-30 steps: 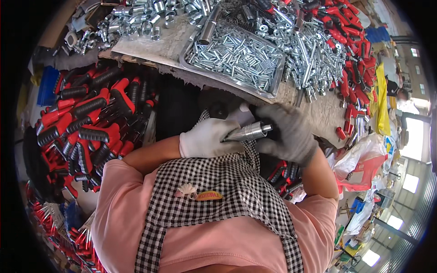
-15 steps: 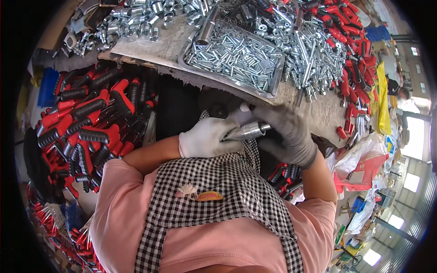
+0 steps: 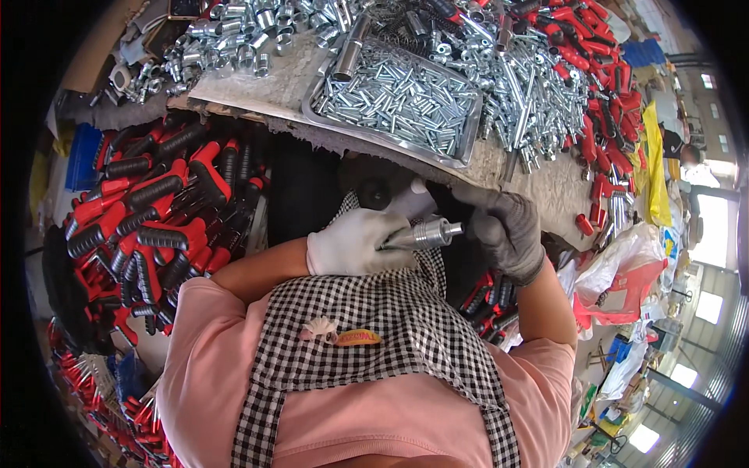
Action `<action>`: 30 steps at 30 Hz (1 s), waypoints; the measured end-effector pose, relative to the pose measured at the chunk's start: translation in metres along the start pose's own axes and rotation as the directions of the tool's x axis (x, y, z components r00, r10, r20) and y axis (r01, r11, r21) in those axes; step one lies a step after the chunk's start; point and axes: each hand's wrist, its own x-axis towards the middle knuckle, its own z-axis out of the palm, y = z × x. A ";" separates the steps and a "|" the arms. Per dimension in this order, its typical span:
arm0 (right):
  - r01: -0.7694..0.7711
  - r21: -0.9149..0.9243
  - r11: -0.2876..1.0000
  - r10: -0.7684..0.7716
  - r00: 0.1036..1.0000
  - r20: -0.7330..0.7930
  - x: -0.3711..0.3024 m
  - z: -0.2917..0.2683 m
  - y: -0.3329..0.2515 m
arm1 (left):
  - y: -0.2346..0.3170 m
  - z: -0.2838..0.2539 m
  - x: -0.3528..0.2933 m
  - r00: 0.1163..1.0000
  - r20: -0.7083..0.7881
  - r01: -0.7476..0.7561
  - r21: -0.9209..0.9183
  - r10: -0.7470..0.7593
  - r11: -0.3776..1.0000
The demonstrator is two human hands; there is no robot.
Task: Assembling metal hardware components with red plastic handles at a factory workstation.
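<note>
My left hand (image 3: pixel 355 243), in a white glove, is closed round a silver metal sleeve (image 3: pixel 429 233) with ringed grooves. A thin stepped tip sticks out of its right end. In front of my apron, the sleeve points right toward my right hand (image 3: pixel 511 234). That hand, in a grey glove, is just below the bench edge with its fingers curled; anything inside them is hidden. A gap shows between the sleeve's tip and the right glove. Above both hands is a metal tray (image 3: pixel 468 148) full of short silver pins (image 3: pixel 398 97).
Red-and-black handled tools (image 3: pixel 148 203) are heaped at my left. On the bench (image 3: pixel 289 86) lie silver sleeves (image 3: pixel 234 39), loose metal parts (image 3: pixel 538 93) and red handles (image 3: pixel 608 117). A red and white bag (image 3: pixel 616 281) stands at the right.
My right hand has drawn away from the sleeve's tip, slightly right, and its fingers have curled. More of the tip shows. My left hand keeps its hold on the sleeve.
</note>
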 end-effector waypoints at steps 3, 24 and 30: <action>-0.018 -0.289 0.957 0.002 0.998 -0.056 -0.004 0.012 0.010 | 0.004 -0.007 0.006 0.924 0.089 0.383 -0.197 -0.373 0.902; 0.175 0.583 0.794 -0.196 0.980 -0.027 0.037 0.070 0.056 | -0.016 -0.012 0.018 0.845 0.447 0.534 -0.685 -0.292 0.496; -0.030 0.287 0.957 0.135 0.925 -0.354 0.045 0.104 0.052 | -0.008 -0.003 0.013 0.915 0.143 0.403 -0.353 -0.377 0.844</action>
